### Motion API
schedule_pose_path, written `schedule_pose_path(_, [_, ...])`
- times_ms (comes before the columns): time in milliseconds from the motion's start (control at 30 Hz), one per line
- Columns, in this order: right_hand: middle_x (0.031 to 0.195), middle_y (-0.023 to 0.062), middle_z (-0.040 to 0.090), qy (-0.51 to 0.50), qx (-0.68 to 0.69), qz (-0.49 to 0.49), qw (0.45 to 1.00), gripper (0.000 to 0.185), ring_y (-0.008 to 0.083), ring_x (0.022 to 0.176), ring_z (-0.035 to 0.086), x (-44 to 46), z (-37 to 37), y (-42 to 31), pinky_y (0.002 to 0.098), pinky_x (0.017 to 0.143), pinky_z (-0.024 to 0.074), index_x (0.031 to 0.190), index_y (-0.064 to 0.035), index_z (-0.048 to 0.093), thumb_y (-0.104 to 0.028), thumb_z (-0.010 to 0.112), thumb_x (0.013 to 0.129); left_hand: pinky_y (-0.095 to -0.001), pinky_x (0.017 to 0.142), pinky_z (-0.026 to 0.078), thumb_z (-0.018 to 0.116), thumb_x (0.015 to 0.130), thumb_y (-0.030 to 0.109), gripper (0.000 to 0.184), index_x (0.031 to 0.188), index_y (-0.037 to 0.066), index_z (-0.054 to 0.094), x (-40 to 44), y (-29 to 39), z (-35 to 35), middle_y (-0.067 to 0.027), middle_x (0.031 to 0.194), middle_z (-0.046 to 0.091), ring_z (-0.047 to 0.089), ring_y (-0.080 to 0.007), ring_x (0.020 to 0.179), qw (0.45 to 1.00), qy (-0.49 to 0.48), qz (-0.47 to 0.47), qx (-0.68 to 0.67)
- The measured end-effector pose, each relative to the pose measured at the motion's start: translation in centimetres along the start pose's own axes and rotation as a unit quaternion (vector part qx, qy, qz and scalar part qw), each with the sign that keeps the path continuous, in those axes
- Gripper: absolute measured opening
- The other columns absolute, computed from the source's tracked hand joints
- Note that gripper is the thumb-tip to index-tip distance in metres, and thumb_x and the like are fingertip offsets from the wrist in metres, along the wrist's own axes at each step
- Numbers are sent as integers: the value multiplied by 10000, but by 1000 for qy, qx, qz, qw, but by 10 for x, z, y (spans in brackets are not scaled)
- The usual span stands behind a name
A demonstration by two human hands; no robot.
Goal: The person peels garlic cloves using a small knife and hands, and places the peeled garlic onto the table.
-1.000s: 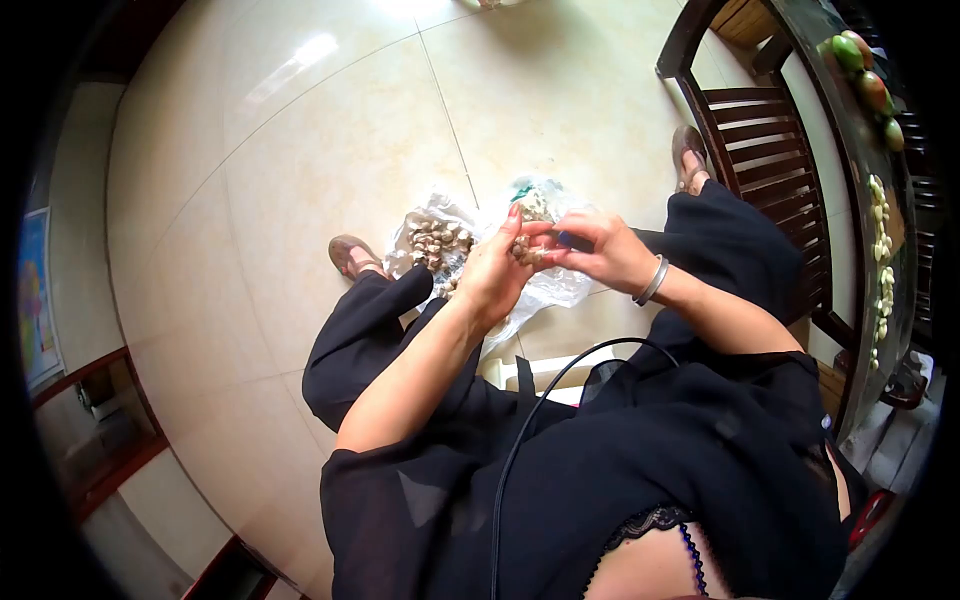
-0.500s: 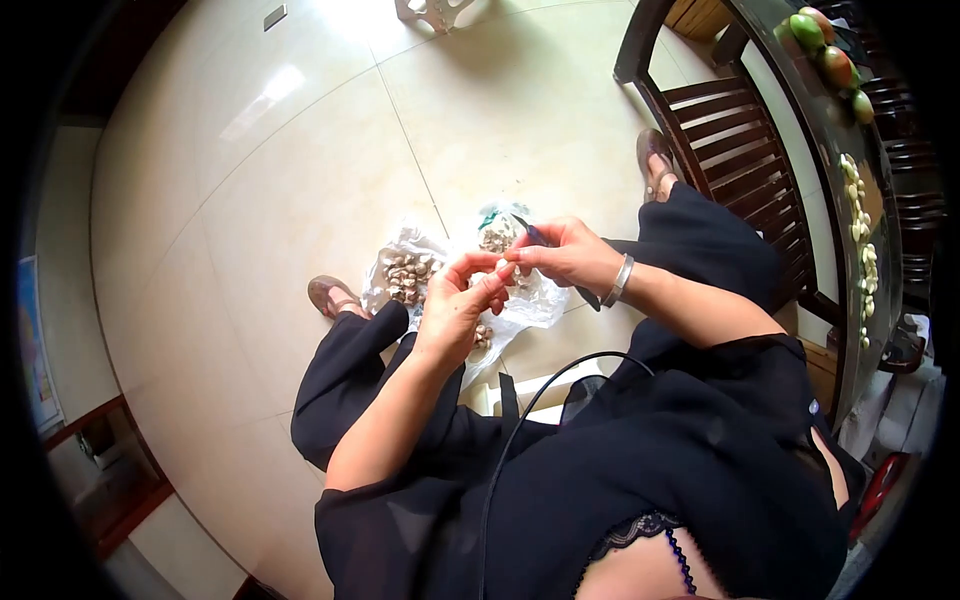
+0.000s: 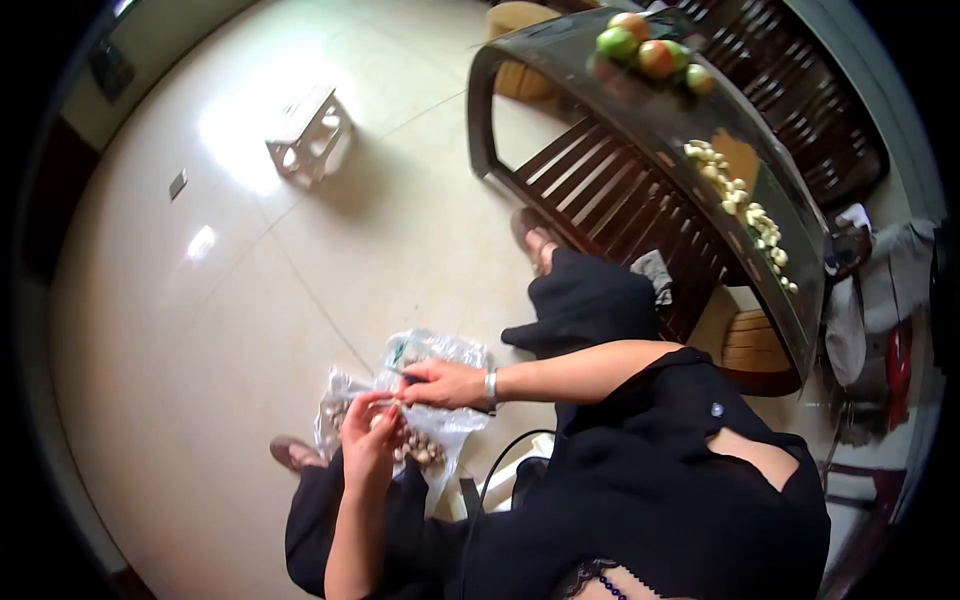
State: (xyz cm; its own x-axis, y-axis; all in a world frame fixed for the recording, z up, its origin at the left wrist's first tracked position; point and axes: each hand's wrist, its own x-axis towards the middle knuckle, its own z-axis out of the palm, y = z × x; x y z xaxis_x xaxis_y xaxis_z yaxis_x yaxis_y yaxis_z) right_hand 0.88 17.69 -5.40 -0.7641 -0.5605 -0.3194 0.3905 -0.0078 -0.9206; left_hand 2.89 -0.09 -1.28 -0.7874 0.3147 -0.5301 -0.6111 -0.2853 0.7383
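My left hand (image 3: 366, 432) is closed, its fingertips pinching a small pale piece, apparently a garlic clove (image 3: 398, 404). Against it are the fingertips of my right hand (image 3: 446, 384), which is also closed. A dark knife (image 3: 409, 378) sits in my right hand, mostly hidden by the fingers. Below both hands, unpeeled garlic cloves (image 3: 424, 450) lie on a white plastic bag (image 3: 455, 425) on the floor. Just beyond my right hand is a clear bag (image 3: 462, 349) with a green mark.
At the right, a dark glass-topped table (image 3: 640, 115) holds several mangoes (image 3: 657, 60) and a row of peeled cloves (image 3: 740, 198). A slatted wooden bench (image 3: 610, 190) stands by it, with a grey cloth (image 3: 653, 275). A white stool (image 3: 308, 135) is farther off on the tiles.
The camera has turned to the right, so the table and stool show more fully. Both hands now appear lower and farther left in view, still together at the fingertips.
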Motion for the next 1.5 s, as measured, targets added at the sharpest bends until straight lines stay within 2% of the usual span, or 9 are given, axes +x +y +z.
schedule_pose_path(133, [603,-72,471,-17,195,86,977,115,13,435,366,2,4,-6,161,360,236,856,-107,539,-218,512,842,-194,606,430,539,797,18,218,1007,26,486,3,-3,-4,-52,874,558,538,-106,752,998,-36,16,-58])
schedule_pose_path(367, [620,-70,451,-25,278,82,957,115,7,434,346,0,6,-13,154,357,230,822,-111,509,-216,483,859,-227,713,458,586,796,50,251,1033,7,513,14,-15,-7,-67,946,576,560,-132,827,994,-10,93,-61])
schedule_pose_path(600, [560,-52,442,21,217,64,974,170,39,420,362,3,15,-2,187,366,253,749,-91,511,-223,483,852,-247,739,480,566,815,89,167,963,14,544,20,-24,-18,-71,907,592,576,-151,808,988,-10,82,-131])
schedule_pose_path(667, [567,-42,452,43,196,-12,980,185,47,475,389,6,19,1,194,416,291,745,-72,518,-227,494,844,-244,728,482,562,819,95,153,951,19,546,19,-21,-13,-65,897,593,576,-146,798,988,-9,79,-133])
schedule_pose_path(800, [619,-61,448,9,153,-8,988,165,17,530,372,5,15,2,173,466,293,790,-71,518,-214,490,866,-189,605,433,562,825,111,117,888,12,567,16,-12,-7,-36,800,587,542,-97,681,988,8,77,-133])
schedule_pose_path(967, [683,-40,495,83,-71,-77,991,197,48,644,447,3,6,-2,202,580,379,850,-50,553,-234,486,869,-196,620,414,488,866,93,134,949,-4,530,19,-14,-16,-43,876,566,521,-87,748,993,-18,71,-91])
schedule_pose_path(1033, [666,71,545,105,-51,-93,989,239,95,666,492,0,6,-13,268,612,418,829,-4,552,-241,520,840,-197,612,386,477,871,113,215,1030,-28,512,12,0,0,-36,861,544,482,-69,706,997,-3,47,-65])
schedule_pose_path(1167, [722,-47,477,77,-47,-116,989,155,17,650,410,-5,0,-19,167,564,359,889,-59,516,-208,474,883,-206,703,420,480,860,86,284,1119,-31,474,9,6,-2,-29,942,551,505,-80,779,997,-48,28,-59])
schedule_pose_path(1500, [648,-78,398,70,-33,-82,994,166,-4,523,320,-11,3,-30,142,452,262,887,-56,479,-222,473,890,-189,608,397,590,806,122,299,1072,-1,527,11,3,-4,-45,828,585,512,-85,699,994,-51,34,-89])
